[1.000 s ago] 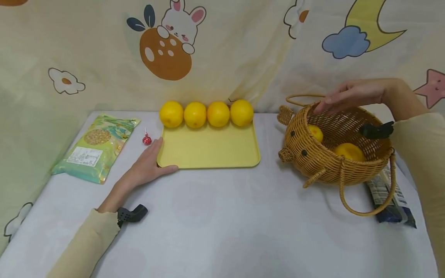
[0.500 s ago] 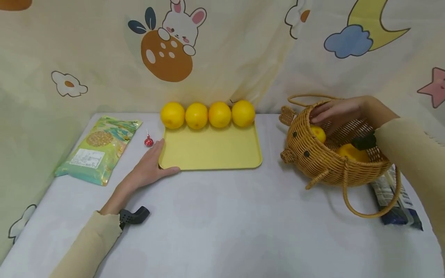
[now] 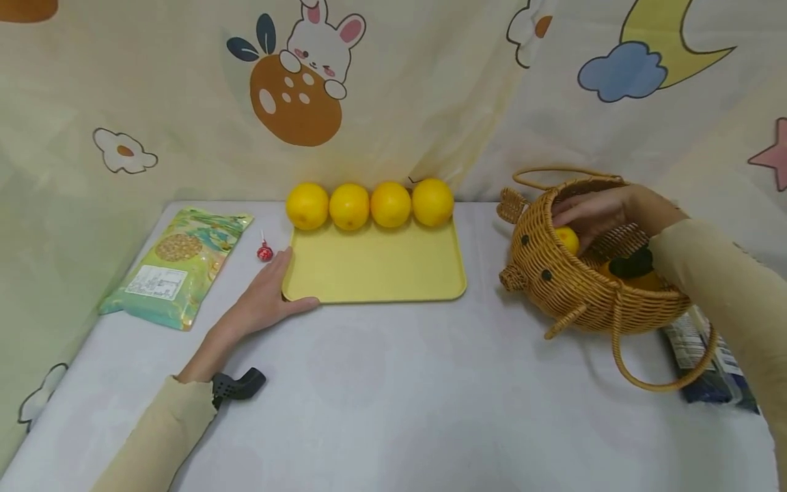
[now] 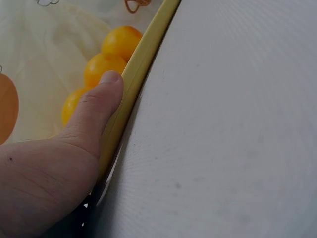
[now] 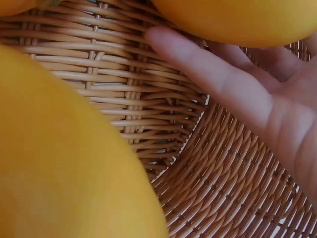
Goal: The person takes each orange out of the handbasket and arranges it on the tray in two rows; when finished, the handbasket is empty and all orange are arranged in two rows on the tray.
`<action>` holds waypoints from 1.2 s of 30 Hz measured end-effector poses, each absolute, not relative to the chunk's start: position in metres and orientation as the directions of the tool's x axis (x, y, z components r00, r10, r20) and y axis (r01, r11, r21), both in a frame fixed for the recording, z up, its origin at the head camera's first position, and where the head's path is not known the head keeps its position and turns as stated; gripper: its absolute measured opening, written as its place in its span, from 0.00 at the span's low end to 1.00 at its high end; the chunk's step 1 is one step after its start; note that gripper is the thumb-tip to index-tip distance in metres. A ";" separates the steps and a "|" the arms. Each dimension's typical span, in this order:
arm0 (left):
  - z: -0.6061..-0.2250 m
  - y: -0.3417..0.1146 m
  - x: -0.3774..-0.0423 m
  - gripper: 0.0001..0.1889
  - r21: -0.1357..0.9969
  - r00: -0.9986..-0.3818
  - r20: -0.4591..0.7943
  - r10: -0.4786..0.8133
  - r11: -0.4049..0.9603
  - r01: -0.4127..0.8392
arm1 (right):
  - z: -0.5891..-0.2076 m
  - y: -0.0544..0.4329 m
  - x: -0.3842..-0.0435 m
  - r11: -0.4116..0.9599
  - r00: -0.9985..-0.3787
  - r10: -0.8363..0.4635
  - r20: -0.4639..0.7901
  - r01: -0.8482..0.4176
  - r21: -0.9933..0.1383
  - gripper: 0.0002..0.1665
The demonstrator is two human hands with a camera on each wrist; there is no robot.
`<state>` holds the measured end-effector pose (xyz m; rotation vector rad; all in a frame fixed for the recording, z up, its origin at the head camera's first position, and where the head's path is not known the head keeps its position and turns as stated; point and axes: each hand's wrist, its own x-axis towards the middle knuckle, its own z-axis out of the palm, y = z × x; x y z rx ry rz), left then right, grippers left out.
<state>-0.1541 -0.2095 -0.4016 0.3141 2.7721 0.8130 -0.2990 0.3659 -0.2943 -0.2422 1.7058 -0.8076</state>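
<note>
A yellow tray (image 3: 375, 270) lies on the white-covered table, with a row of several oranges (image 3: 350, 206) along its far edge. My left hand (image 3: 264, 294) rests at the tray's left near corner, thumb along the front edge and fingers along the left side. In the left wrist view the thumb (image 4: 99, 106) lies against the tray's rim. On the right, my right hand (image 3: 596, 212) reaches inside a wicker pig basket (image 3: 553, 294) and grips an orange (image 3: 567, 239) near its pig-face side. Another orange (image 5: 64, 158) fills the lower left of the right wrist view.
A green food bag (image 3: 166, 266) lies at the left, near a red lollipop (image 3: 265, 253). Dark packets (image 3: 713, 369) lie partly under the basket at the right. The basket's handle (image 3: 664, 388) loops down onto the table. A printed cloth (image 3: 418, 89) hangs behind.
My right hand has gone from above the basket's rim down inside to the orange by the pig face. My left hand stays at the tray corner. The head view has shifted slightly.
</note>
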 end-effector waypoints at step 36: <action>-0.406 -0.210 -0.156 0.63 0.544 -0.951 -0.139 0.276 0.824 0.159 | -0.243 0.379 -0.286 0.808 -0.381 -0.560 -0.736 -0.054 -0.586 0.37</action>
